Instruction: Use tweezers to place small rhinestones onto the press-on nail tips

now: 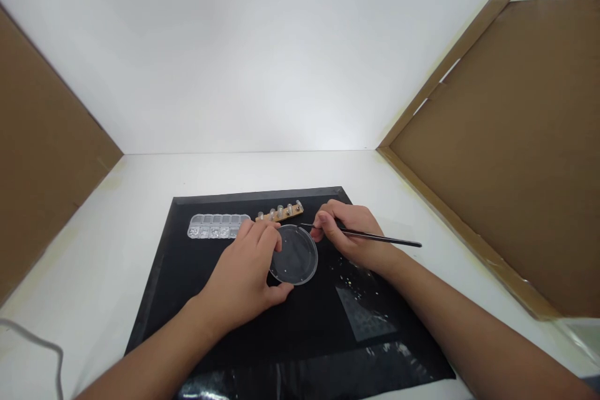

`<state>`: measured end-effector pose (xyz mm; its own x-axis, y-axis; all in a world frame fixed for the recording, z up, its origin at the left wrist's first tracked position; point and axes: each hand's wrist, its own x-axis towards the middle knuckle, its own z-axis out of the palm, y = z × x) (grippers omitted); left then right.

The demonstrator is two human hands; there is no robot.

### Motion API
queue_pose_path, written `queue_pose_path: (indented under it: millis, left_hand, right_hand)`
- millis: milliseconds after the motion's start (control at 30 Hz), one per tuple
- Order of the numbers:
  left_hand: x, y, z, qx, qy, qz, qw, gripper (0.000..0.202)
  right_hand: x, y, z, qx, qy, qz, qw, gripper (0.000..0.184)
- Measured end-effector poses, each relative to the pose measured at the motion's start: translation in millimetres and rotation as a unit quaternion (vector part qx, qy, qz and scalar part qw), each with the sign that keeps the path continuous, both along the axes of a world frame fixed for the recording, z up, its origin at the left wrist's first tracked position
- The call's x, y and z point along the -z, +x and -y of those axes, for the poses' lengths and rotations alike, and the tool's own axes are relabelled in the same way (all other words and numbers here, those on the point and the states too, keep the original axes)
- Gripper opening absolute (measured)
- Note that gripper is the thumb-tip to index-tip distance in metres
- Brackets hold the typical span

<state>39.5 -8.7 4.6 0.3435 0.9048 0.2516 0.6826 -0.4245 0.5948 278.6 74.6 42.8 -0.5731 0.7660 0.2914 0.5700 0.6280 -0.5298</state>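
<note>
A clear round shallow dish (295, 256) lies on the black mat, with a few tiny specks in it. My left hand (248, 262) grips its left side, fingers at the far rim and thumb at the near rim. Closed in a pen-like hold, my right hand (349, 228) has a thin black brush (384, 239). The brush's fine tip reaches over the far right rim of the dish; whether it touches anything cannot be made out. Behind the dish, a cardboard strip (284, 214) bears several small clear nail-tip-like pieces. My left fingers partly hide its left end.
A clear compartment box (213, 226) with shiny bits stands at the mat's back left. Small pale flecks (359, 284) and a clear sheet (365, 315) lie right of the dish on the black mat (159, 300). Cardboard panels (506, 156) flank the white table; a grey cable (37, 340) lies at left.
</note>
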Motion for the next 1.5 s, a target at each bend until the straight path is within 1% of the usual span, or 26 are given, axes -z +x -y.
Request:
queue_pose_path:
  millis: [100, 333, 567, 900, 1167, 1500]
  left_hand:
    - [0.1, -0.1, -0.4, 0.003, 0.0, -0.002, 1.0, 0.046]
    - [-0.4, -1.7, -0.5, 0.01, 0.002, -0.012, 1.0, 0.044]
    - [-1.2, -2.0, -0.9, 0.004, 0.003, -0.022, 1.0, 0.043]
    - [-0.8, -2.0, -1.4, 0.009, 0.003, -0.021, 1.0, 0.041]
    - [-0.4, -1.5, -0.9, 0.005, 0.003, -0.025, 1.0, 0.041]
    - [-1.4, -1.0, -1.0, 0.004, 0.002, -0.029, 1.0, 0.041]
  right_hand:
    - [1.5, 0.7, 0.6, 0.017, -0.01, -0.006, 1.0, 0.039]
    - [2.9, 1.4, 0.1, 0.012, -0.038, -0.041, 0.998, 0.039]
    - [6.2, 0.0, -0.7, 0.009, -0.056, -0.097, 0.994, 0.047]
    - [5.3, 0.7, -1.7, 0.005, -0.032, -0.079, 0.996, 0.048]
    - [5.9, -1.4, -1.2, -0.002, -0.057, -0.082, 0.995, 0.044]
    - [9.8, 2.4, -5.3, -0.034, -0.033, -0.099, 0.994, 0.043]
